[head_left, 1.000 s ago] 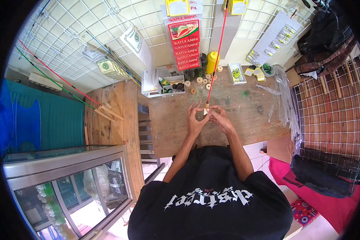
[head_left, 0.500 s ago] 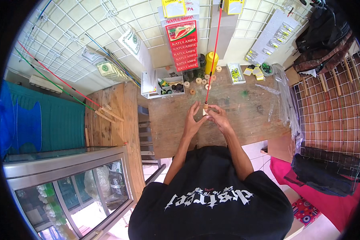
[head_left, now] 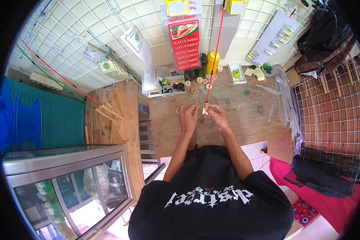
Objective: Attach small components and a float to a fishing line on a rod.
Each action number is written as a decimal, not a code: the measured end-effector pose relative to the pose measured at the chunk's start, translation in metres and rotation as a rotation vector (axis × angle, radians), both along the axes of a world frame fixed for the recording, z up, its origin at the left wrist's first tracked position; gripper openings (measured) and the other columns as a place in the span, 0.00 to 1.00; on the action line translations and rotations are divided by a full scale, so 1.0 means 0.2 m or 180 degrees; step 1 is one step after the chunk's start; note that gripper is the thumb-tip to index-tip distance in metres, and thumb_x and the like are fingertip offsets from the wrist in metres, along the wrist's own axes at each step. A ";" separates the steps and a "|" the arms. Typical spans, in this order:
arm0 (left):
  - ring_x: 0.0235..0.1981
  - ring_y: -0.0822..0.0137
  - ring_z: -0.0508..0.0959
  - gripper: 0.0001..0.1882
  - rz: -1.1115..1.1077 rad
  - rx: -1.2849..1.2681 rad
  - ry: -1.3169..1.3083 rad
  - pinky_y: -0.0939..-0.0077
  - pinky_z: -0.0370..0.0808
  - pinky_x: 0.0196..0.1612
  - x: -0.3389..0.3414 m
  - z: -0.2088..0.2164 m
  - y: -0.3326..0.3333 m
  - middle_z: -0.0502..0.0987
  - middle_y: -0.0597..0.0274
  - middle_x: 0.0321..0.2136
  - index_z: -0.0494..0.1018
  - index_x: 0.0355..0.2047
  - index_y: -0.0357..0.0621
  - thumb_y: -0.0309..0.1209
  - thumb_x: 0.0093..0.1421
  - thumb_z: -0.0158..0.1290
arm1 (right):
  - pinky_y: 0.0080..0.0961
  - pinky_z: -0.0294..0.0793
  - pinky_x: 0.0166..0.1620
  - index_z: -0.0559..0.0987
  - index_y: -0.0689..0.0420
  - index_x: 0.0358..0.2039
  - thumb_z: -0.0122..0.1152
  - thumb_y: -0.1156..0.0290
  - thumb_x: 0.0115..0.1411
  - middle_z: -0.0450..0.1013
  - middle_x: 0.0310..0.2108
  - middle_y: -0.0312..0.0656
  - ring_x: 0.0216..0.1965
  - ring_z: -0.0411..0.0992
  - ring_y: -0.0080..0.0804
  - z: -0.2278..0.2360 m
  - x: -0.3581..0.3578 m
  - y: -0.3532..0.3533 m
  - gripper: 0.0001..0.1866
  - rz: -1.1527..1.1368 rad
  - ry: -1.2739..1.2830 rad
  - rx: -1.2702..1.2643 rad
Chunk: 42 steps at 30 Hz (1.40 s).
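Note:
A thin red fishing rod (head_left: pixel 215 56) rises from the near side of the wooden table toward the wall. Its short cork handle (head_left: pixel 206 105) is gripped between the thumb and fingers of my right hand (head_left: pixel 217 116). Against the lower end of the handle sits a small whitish piece (head_left: pixel 205 111), perhaps paper or tape. Just to the left, apart from the handle, my left hand (head_left: pixel 187 117) has its thumb and forefinger pinched together. Anything between those fingertips is too small to make out.
Several cork rings (head_left: pixel 199 80) lie ahead, near a yellow bottle (head_left: pixel 213 63) and a white divided box (head_left: pixel 164 83). A white tray (head_left: pixel 237 74) holds small yellow-green pieces. Clear plastic sleeves (head_left: pixel 286 96) hang at right. Other rods rest on the left bench (head_left: pixel 116 94).
My left hand has moved away from the handle to the left, its fingers drawing together. My right hand still holds the rod, whose tip has shifted slightly right.

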State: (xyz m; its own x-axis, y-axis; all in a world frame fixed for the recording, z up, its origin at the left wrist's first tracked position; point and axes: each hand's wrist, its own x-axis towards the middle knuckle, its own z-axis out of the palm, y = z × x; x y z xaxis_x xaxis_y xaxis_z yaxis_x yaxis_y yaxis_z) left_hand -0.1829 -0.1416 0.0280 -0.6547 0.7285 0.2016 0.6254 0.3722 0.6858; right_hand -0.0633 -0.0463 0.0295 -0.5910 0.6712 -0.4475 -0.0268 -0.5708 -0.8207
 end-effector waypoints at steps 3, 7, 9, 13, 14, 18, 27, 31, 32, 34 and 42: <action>0.43 0.60 0.73 0.07 -0.0286 0.0445 -0.0913 0.64 0.64 0.49 -0.02 -0.02 0.01 0.78 0.59 0.33 0.76 0.34 0.43 0.32 0.57 0.56 | 0.26 0.79 0.35 0.73 0.64 0.44 0.62 0.75 0.58 0.76 0.35 0.45 0.29 0.77 0.33 0.00 0.00 -0.01 0.15 -0.0104 0.0066 0.0006; 0.37 0.73 0.71 0.08 -0.0581 0.1407 -0.3034 0.77 0.65 0.42 0.00 -0.08 -0.04 0.74 0.66 0.35 0.71 0.35 0.43 0.34 0.63 0.51 | 0.25 0.79 0.35 0.73 0.64 0.44 0.62 0.75 0.58 0.76 0.35 0.46 0.29 0.77 0.32 0.01 -0.01 -0.04 0.14 -0.0199 0.0013 0.0070; 0.37 0.75 0.70 0.08 -0.0614 0.1235 -0.3129 0.80 0.65 0.41 -0.01 -0.10 -0.06 0.72 0.68 0.35 0.70 0.36 0.43 0.35 0.64 0.50 | 0.25 0.79 0.34 0.73 0.64 0.44 0.62 0.75 0.58 0.76 0.35 0.46 0.29 0.77 0.32 0.01 -0.02 -0.04 0.14 -0.0191 -0.0011 0.0077; 0.36 0.78 0.69 0.09 -0.0878 0.1029 -0.2763 0.83 0.65 0.40 0.01 -0.09 -0.06 0.71 0.71 0.35 0.68 0.40 0.43 0.35 0.66 0.48 | 0.24 0.79 0.34 0.73 0.64 0.44 0.62 0.75 0.58 0.77 0.36 0.47 0.29 0.77 0.32 0.00 -0.02 -0.04 0.14 -0.0277 -0.0026 0.0073; 0.36 0.78 0.69 0.09 -0.0878 0.1029 -0.2762 0.83 0.65 0.40 0.02 -0.08 -0.07 0.71 0.71 0.35 0.68 0.40 0.43 0.35 0.66 0.48 | 0.24 0.79 0.34 0.73 0.64 0.44 0.62 0.75 0.58 0.77 0.36 0.47 0.29 0.77 0.32 0.00 -0.02 -0.04 0.14 -0.0293 -0.0034 0.0066; 0.35 0.77 0.69 0.13 -0.1095 0.1171 -0.2868 0.81 0.66 0.39 0.06 -0.05 -0.11 0.71 0.69 0.36 0.66 0.47 0.44 0.35 0.66 0.48 | 0.24 0.79 0.34 0.72 0.64 0.44 0.62 0.74 0.58 0.77 0.35 0.47 0.30 0.77 0.31 0.01 -0.03 -0.06 0.15 -0.0314 0.0016 0.0104; 0.35 0.73 0.69 0.22 -0.1185 0.0697 -0.2226 0.77 0.68 0.42 0.08 -0.01 -0.19 0.70 0.65 0.42 0.64 0.55 0.43 0.33 0.61 0.53 | 0.24 0.78 0.37 0.72 0.63 0.44 0.64 0.73 0.57 0.77 0.36 0.47 0.32 0.77 0.31 0.04 -0.03 -0.05 0.16 -0.0107 0.0020 -0.0062; 0.40 0.72 0.71 0.21 -0.1164 0.0688 -0.1841 0.76 0.68 0.46 0.10 0.03 -0.20 0.72 0.62 0.48 0.68 0.53 0.41 0.31 0.60 0.54 | 0.23 0.78 0.37 0.73 0.63 0.44 0.65 0.72 0.56 0.77 0.36 0.46 0.33 0.77 0.30 0.01 -0.01 -0.04 0.17 -0.0087 0.0164 -0.0034; 0.40 0.72 0.71 0.21 -0.1166 0.0686 -0.1846 0.76 0.68 0.46 0.11 0.04 -0.20 0.72 0.62 0.48 0.68 0.53 0.41 0.31 0.60 0.54 | 0.23 0.78 0.37 0.73 0.63 0.44 0.65 0.72 0.56 0.77 0.36 0.46 0.33 0.77 0.30 0.00 -0.01 -0.04 0.17 -0.0107 0.0233 -0.0028; 0.39 0.69 0.73 0.18 -0.1438 0.0883 -0.0987 0.76 0.69 0.45 0.12 0.02 -0.22 0.73 0.59 0.48 0.73 0.49 0.41 0.31 0.59 0.55 | 0.24 0.78 0.37 0.73 0.63 0.45 0.65 0.72 0.56 0.76 0.36 0.46 0.33 0.77 0.30 0.02 -0.01 -0.03 0.17 -0.0075 0.0124 -0.0046; 0.40 0.70 0.76 0.19 -0.0261 0.0684 -0.2571 0.76 0.72 0.42 0.07 -0.02 -0.32 0.78 0.59 0.44 0.73 0.49 0.42 0.31 0.57 0.58 | 0.25 0.79 0.37 0.73 0.63 0.44 0.65 0.71 0.57 0.76 0.36 0.46 0.32 0.77 0.30 0.05 -0.01 -0.02 0.17 0.0197 -0.0011 0.0043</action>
State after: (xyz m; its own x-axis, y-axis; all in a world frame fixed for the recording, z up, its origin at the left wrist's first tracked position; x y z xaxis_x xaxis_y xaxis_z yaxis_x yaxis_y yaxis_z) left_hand -0.1695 -0.2054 0.0241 -0.6039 0.7795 -0.1665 -0.0689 0.1571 0.9852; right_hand -0.0643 -0.0498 0.0399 -0.6300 0.6394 -0.4407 0.0112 -0.5600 -0.8284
